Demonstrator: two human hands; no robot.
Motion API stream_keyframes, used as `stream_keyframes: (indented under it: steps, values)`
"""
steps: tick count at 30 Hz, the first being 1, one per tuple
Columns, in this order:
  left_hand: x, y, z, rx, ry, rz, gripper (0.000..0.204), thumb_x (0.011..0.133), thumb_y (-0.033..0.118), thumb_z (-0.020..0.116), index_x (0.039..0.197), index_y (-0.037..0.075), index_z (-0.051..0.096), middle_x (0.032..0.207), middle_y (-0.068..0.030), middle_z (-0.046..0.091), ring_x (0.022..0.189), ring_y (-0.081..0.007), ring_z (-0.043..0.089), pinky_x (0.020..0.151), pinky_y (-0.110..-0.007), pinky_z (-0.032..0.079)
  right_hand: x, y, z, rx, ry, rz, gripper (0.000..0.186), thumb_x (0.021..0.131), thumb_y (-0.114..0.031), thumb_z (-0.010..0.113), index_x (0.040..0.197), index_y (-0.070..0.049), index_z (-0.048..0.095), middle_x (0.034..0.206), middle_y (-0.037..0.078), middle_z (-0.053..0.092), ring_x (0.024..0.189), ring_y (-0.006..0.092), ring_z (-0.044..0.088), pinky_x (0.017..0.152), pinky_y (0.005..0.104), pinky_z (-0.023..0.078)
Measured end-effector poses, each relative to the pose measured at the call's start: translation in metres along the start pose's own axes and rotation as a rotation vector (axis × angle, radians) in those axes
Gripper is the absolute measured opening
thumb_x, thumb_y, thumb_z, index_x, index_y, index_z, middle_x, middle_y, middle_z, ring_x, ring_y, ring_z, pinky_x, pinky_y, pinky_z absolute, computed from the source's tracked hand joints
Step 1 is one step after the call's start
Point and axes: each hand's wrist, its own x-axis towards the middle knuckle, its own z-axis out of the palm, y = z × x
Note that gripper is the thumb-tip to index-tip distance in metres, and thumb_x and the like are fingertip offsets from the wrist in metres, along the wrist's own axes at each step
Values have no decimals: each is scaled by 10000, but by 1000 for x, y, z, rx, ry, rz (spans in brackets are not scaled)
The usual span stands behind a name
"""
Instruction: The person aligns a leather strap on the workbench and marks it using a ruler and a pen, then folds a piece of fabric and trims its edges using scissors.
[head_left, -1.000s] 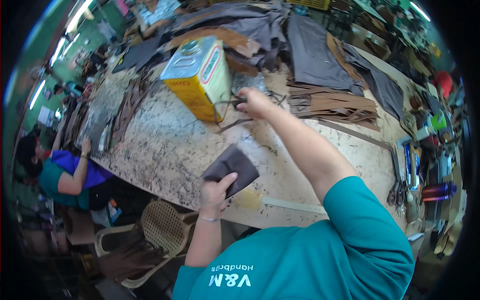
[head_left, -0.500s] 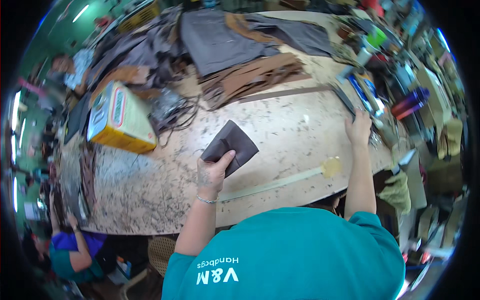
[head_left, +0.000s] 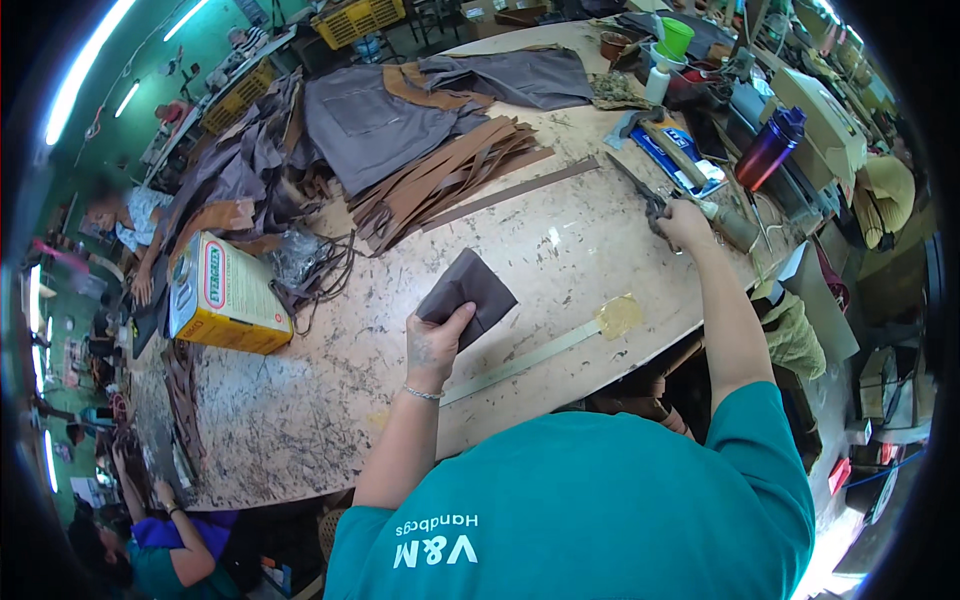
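My left hand [head_left: 437, 335] is closed on a folded dark brown leather piece [head_left: 472, 295], thumb on top, above the near middle of the table. My right hand [head_left: 686, 226] is at the right side of the table, its fingers curled around the handles of dark scissors [head_left: 648, 196]. The scissors' blades point away toward the far left, near the end of a narrow brown leather strip [head_left: 515, 194]. Just how the fingers sit in the handles is hidden.
Brown leather strips [head_left: 450, 170] and large dark leather sheets [head_left: 375, 115] cover the far side. A yellow-and-cream can [head_left: 235, 295] stands at left. Right lie a hammer [head_left: 675, 150], a purple bottle [head_left: 770, 150] and a green cup [head_left: 675, 38]. Another person [head_left: 165, 550] sits lower left.
The whole view has shifted, so the table appears turned. My left hand keeps the leather piece. My right hand stays at the scissors, which now appear farther left in the picture.
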Motion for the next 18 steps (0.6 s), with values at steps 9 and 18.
stream_keyframes:
  steps: [9,18]
  values:
    - [19,31,1,-54,-13,46,340,717,-20,596,1050,-48,530,1008,-86,581,892,-146,552,816,-252,421,-153,-66,51,1587,-250,-213,184,681,-107,675,755,-38,521,569,29,520,500,127,514,483,241,422]
    - [31,55,15,52,-69,197,262,728,9,602,980,-56,575,903,-54,609,789,-96,541,738,-230,430,-192,-55,49,958,-608,-206,601,513,-449,783,828,-30,490,740,34,496,681,114,482,593,258,406]
